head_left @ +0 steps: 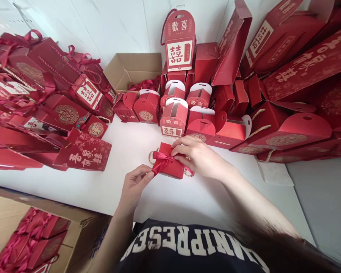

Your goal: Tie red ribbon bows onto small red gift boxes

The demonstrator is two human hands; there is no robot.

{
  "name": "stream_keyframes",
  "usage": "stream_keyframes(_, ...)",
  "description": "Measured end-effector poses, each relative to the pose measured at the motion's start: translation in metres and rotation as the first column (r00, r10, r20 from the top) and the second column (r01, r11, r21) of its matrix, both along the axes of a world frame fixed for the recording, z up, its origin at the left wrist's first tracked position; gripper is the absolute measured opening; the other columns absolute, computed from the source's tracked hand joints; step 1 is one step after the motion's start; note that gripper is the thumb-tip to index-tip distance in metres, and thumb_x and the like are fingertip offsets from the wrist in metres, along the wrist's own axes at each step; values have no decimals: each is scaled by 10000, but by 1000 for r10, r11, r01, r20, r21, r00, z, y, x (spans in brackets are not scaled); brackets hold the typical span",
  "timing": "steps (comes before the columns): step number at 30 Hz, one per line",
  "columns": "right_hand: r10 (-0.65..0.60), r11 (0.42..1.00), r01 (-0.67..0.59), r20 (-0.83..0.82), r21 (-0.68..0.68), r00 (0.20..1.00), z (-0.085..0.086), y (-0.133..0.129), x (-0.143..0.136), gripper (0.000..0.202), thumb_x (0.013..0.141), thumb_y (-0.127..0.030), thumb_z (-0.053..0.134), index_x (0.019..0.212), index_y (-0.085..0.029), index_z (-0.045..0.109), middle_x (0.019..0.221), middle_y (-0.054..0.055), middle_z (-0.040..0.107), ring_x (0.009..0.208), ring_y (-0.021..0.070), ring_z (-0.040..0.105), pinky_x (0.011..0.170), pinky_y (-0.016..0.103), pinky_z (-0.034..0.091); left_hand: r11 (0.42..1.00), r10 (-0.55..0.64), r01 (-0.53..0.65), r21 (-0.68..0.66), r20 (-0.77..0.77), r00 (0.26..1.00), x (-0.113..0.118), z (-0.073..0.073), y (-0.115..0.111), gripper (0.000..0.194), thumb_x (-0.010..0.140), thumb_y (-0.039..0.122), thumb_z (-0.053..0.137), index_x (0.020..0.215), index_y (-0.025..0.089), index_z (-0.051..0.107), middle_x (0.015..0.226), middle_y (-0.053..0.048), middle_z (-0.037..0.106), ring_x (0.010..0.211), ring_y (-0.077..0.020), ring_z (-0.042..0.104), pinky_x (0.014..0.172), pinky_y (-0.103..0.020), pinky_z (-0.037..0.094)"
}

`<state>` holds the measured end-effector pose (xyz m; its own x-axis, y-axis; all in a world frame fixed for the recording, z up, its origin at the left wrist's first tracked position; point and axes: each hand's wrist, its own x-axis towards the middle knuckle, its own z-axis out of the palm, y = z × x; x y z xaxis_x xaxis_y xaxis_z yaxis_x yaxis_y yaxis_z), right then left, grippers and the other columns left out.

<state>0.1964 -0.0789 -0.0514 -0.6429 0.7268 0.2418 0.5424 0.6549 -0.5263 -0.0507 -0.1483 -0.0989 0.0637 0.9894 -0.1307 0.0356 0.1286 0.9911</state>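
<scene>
A small red gift box [173,171] with twisted cord handles lies on the white table in front of me. Across its top runs a shiny red ribbon [165,159], tied in a bow. At the box's lower left, my left hand [136,181] pinches one end of the ribbon between thumb and fingers. Over the box's right side, my right hand [197,157] has its fingers closed at the bow, on the ribbon's other side. Those fingers partly cover the knot and the right loop.
Red gift boxes [173,117] stand in rows behind, with larger ones [298,129] stacked at right. Ribboned boxes [65,110] crowd the left. A cardboard box [133,62] with red ribbon stands at the back wall. Lower left, a carton [74,231] holds several ribboned boxes.
</scene>
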Motion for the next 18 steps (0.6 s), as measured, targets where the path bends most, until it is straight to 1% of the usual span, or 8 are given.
stream_keyframes(2,16,1000,-16,-25,12,1000,3,-2,-1,188,966,-185,525,1073,-184,680,1167,97,647,1065,234,587,909,395,474,1000,-4,4,-26,-3,1000,1,1,0,171,849,350,706,793,189,694,710,6,596,669,-104,496,631,-218,403)
stream_keyframes(4,63,998,-62,-53,23,997,6,-4,-2,206,957,-188,543,1106,-198,684,1214,91,634,1106,229,579,948,392,462,999,-10,9,-50,-23,1000,1,0,0,184,855,357,702,788,186,678,679,13,594,652,-98,500,620,-211,401)
stream_keyframes(7,128,992,-127,-61,23,990,7,-5,-2,247,950,-186,559,1148,-234,701,1269,72,620,1138,218,573,984,384,445,999,-26,24,-49,-52,998,-2,-4,0,188,869,358,687,809,181,666,732,1,643,675,-102,536,656,-218,435)
stream_keyframes(11,138,990,-138,-40,18,990,5,-4,-3,282,955,-193,553,1176,-265,713,1306,78,603,1183,232,553,1008,408,439,998,-26,21,-60,-69,997,-5,-8,1,200,885,369,664,842,174,663,782,-32,694,751,-147,615,698,-256,490)
stream_keyframes(15,217,976,-216,-29,28,976,6,-5,-6,276,967,-262,548,1182,-269,720,1400,89,547,1299,261,470,1058,448,405,998,-30,27,-57,-65,997,-3,-8,3,214,894,381,648,838,176,667,783,-31,700,754,-151,623,711,-263,504)
stream_keyframes(18,282,959,-282,-21,30,959,6,-6,-7,264,947,-262,577,1155,-279,737,1459,77,503,1370,281,394,1107,476,352,998,-26,20,-61,-93,995,-5,-9,5,207,875,387,668,833,184,683,781,-16,697,734,-138,609,714,-253,495)
